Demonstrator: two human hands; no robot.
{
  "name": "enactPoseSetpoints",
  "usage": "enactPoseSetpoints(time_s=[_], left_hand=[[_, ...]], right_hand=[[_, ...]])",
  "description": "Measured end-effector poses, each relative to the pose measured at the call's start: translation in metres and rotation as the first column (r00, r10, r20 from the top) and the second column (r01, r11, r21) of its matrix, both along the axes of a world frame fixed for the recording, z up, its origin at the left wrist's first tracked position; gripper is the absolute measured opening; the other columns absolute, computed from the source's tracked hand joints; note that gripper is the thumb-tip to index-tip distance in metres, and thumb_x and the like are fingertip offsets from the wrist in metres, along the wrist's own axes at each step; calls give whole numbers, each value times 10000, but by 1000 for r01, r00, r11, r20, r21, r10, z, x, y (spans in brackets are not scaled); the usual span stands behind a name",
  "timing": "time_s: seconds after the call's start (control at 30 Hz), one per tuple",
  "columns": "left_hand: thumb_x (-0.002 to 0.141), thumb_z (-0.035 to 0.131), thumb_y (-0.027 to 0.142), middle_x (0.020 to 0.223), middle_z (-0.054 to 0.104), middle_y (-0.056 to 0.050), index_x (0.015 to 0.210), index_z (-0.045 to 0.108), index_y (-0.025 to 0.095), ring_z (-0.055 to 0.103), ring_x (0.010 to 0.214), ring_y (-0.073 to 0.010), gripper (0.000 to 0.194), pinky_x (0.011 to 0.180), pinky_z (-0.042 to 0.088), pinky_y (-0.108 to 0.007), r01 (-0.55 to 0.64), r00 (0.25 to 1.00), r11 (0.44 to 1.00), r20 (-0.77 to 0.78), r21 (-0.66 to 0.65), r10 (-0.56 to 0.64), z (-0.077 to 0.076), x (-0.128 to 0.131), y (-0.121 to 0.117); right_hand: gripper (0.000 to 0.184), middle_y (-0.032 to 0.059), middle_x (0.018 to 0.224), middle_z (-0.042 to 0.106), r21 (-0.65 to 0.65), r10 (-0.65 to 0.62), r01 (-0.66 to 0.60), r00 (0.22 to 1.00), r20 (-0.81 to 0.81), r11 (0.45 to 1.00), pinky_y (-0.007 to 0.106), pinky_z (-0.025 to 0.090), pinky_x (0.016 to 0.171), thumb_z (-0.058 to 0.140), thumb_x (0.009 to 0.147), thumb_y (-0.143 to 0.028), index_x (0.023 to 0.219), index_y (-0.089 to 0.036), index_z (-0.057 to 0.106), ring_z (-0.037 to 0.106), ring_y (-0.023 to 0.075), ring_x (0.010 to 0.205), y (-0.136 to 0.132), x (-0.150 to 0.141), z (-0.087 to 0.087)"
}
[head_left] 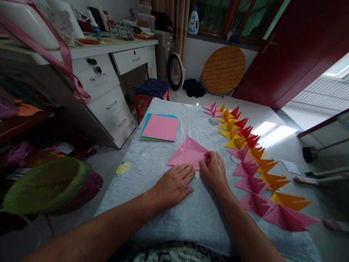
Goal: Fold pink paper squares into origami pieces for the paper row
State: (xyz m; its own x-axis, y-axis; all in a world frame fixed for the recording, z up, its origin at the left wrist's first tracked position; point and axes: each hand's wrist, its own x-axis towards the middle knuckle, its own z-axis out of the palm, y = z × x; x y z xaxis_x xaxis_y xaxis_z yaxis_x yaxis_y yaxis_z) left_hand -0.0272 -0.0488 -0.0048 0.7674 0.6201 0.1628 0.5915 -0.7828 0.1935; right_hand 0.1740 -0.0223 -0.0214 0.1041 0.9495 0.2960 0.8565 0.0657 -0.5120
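Note:
A sheet of pink origami paper, folded into a triangle with crease lines, lies on the cloth-covered table in front of me. My left hand rests flat on its near edge, fingers stretched out. At the paper's right corner, my right hand pinches the edge between thumb and curled fingers. Beyond my left hand is a stack of square paper, pink on top with blue and green edges showing beneath.
Rows of folded paper cranes in pink, yellow, orange and red line the table's right side. The blue-grey tablecloth covers the table. A lined bin stands at left, and a stool sits beyond the table by a white desk.

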Motion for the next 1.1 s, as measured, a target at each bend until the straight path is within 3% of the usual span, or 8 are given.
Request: enactPoseSetpoints(time_s=[0.17, 0.3, 0.47, 0.6, 0.7, 0.8, 0.9, 1.1], left_hand=[[958, 560, 421, 1460, 545, -160, 1409, 506, 113, 487, 1371, -293, 548, 1134, 397, -443, 3, 1000, 1000, 22, 3, -3, -1, -1, 0], [973, 530, 423, 1463, 547, -142, 1413, 502, 123, 485, 1373, -279, 533, 1142, 389, -432, 5, 1000, 1000, 17, -10, -5, -2, -1, 1], [982, 506, 440, 1519, 489, -120, 1464, 446, 138, 432, 1419, -263, 572, 1173, 349, -406, -11, 1000, 1000, -2, -25, 11, -5, -2, 2], [987, 461, 511, 1581, 391, -135, 1501, 390, 124, 339, 1475, -275, 647, 1203, 287, -412, -50, 998, 999, -31, -3, 50, -8, -3, 2], [999, 401, 548, 1597, 359, -138, 1514, 365, 126, 297, 1494, -281, 667, 1213, 249, -420, -60, 997, 998, -54, 0, 60, -10, -4, 2], [1006, 370, 552, 1593, 370, -130, 1518, 358, 132, 302, 1491, -279, 662, 1213, 238, -417, -51, 996, 999, -78, -17, 50, -9, -5, 3], [1006, 372, 550, 1590, 375, -130, 1517, 360, 132, 311, 1487, -279, 661, 1210, 240, -415, -50, 995, 998, -83, -23, 48, -8, -4, 3], [995, 412, 542, 1567, 415, -134, 1496, 398, 126, 354, 1464, -286, 652, 1198, 262, -416, -53, 996, 999, -67, -4, 53, -9, -3, 2]], right_hand=[[246, 119, 1003, 614, -23, -13, 15, 998, 55, 1000, 408, 392, 909, 538, 843, -245, 1065, -160, 600, 533, 270, 958, -3, -3, 3], [405, 109, 1061, 597, -79, -41, 52, 989, 140, 995, 423, 387, 905, 545, 864, -248, 1262, -197, 596, 522, 273, 981, -7, -7, 9], [571, 139, 1254, 537, -98, -58, 85, 968, 245, 992, 483, 390, 933, 540, 888, -274, 1454, -250, 469, 493, 325, 1122, -12, -10, 14], [639, 187, 1369, 488, -69, -51, 71, 964, 260, 995, 542, 355, 1017, 507, 903, -299, 1510, -172, 355, 438, 358, 1238, -15, -10, 10], [584, 213, 1377, 488, -36, -55, 64, 975, 216, 997, 553, 340, 1047, 510, 889, -320, 1426, -107, 424, 420, 363, 1263, -15, -7, 7], [367, 189, 1294, 540, -25, -79, 83, 989, 127, 996, 534, 360, 1033, 559, 857, -352, 1151, -136, 597, 460, 354, 1213, -14, -5, 7], [202, 150, 1221, 575, -52, -102, 107, 991, 83, 993, 523, 367, 1012, 579, 852, -350, 938, -177, 641, 488, 342, 1167, -13, -5, 11], [171, 120, 1178, 622, -83, -113, 119, 990, 81, 989, 503, 354, 989, 555, 877, -277, 774, -189, 660, 495, 326, 1152, -10, -6, 14]])
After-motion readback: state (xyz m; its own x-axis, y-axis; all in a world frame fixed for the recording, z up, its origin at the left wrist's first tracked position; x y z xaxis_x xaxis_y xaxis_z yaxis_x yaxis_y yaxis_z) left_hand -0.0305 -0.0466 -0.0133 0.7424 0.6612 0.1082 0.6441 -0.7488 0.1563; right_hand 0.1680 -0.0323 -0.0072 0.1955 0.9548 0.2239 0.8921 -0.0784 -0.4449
